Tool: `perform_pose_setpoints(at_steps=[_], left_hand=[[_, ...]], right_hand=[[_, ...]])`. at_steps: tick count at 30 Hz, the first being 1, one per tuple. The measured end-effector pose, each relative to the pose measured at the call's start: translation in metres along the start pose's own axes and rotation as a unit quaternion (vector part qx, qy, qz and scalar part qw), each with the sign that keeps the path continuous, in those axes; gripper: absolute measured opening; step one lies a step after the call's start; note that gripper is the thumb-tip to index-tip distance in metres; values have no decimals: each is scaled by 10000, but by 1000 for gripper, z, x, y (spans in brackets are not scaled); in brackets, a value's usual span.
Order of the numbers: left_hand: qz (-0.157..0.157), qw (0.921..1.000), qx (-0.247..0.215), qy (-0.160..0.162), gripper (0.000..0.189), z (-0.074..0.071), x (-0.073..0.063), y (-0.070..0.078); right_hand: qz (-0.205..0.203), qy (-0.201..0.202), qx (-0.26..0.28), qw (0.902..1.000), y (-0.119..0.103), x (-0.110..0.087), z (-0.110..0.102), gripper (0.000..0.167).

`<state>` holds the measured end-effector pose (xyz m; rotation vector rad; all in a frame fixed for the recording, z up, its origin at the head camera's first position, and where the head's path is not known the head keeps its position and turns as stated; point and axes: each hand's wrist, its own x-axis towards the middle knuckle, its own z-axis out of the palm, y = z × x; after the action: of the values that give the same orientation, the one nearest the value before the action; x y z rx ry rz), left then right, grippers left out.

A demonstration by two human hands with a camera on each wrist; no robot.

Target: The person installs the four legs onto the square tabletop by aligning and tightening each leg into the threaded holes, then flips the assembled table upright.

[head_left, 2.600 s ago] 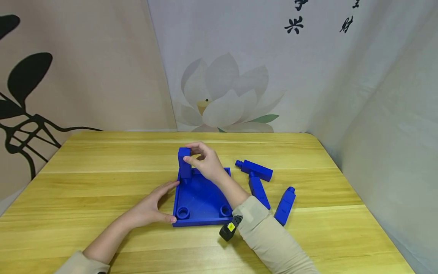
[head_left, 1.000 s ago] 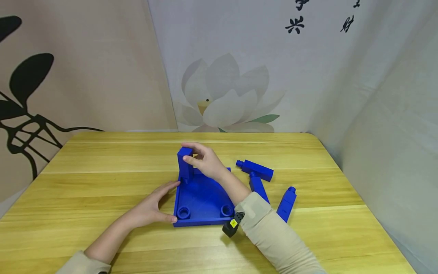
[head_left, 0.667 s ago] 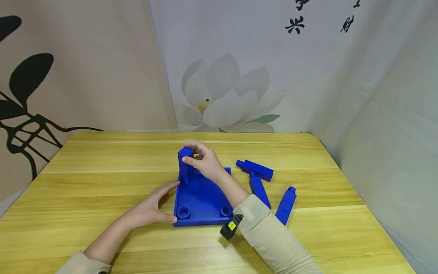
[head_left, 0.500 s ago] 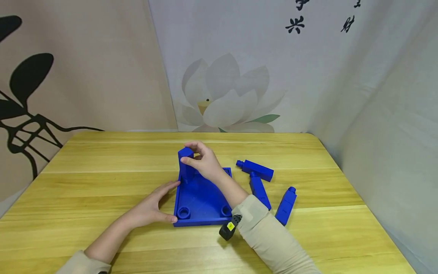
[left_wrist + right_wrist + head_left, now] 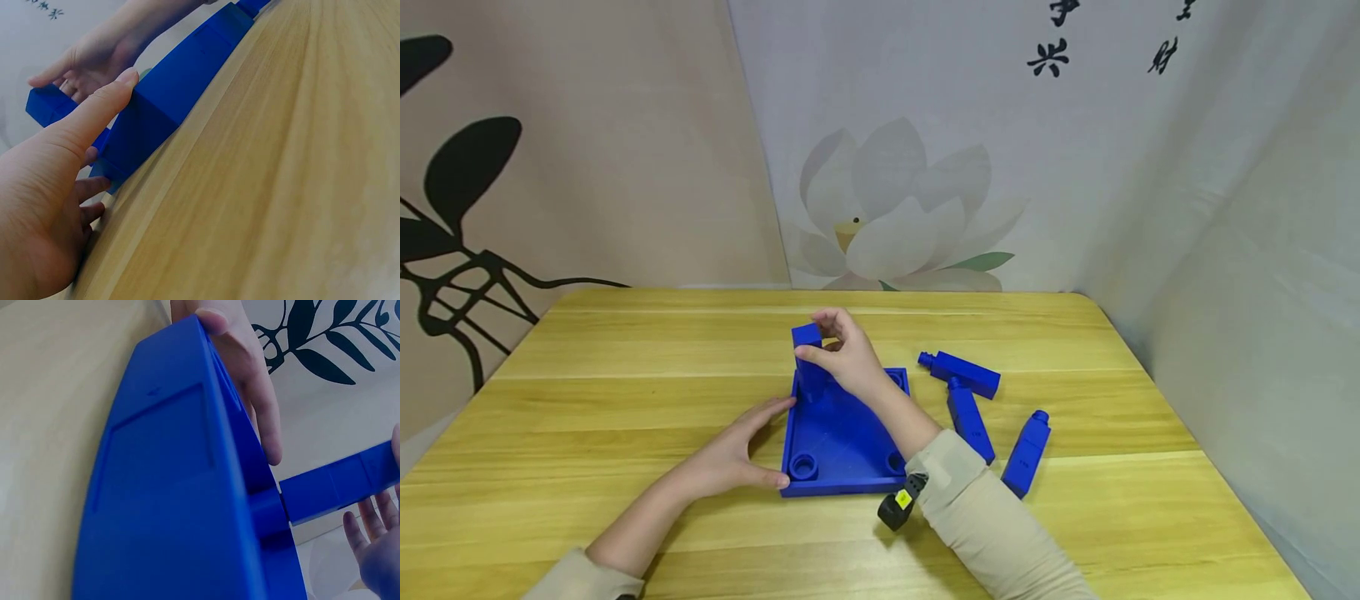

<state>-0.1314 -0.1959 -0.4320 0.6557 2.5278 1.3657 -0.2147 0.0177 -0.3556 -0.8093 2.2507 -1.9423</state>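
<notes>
A blue square panel (image 5: pixel 842 433) with a raised rim lies on the table, round sockets (image 5: pixel 803 467) at its corners. At its far left corner a blue square leg (image 5: pixel 807 335) stands upright, its lower end at the socket there. My right hand (image 5: pixel 850 358) pinches the leg near its top between thumb and fingers. In the right wrist view the leg (image 5: pixel 340 487) meets the round socket with a thin dark seam. My left hand (image 5: pixel 726 458) spans the panel's left side, thumb at the near corner and fingers against the edge, as the left wrist view also shows.
Three more blue legs with threaded ends lie to the right: a far one (image 5: pixel 966 374), a middle one (image 5: pixel 972 423) touching it, and a near one (image 5: pixel 1027 454). A black wrist camera (image 5: pixel 895 508) hangs below my right cuff. Printed curtains stand behind the table.
The leg has turned about its upright axis, its top face now angled differently. My right fingers and thumb have shifted around it. The left hand and panel have stayed in place.
</notes>
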Motion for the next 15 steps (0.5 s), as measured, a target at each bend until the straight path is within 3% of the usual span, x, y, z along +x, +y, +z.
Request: perform_pose_setpoints(at_steps=[5,12,15], left_hand=[[-17,10000,9,2,99,1,0,0],[64,9999,53,68,101,1,0,0],[87,9999,73,85,101,1,0,0]], right_hand=[[-104,-301,-54,9995,-5,-3,-6,44],[-411,-623,-211,9970,20,6,-13,47],[-479,-707,-315,9959,21,6,-16,46]])
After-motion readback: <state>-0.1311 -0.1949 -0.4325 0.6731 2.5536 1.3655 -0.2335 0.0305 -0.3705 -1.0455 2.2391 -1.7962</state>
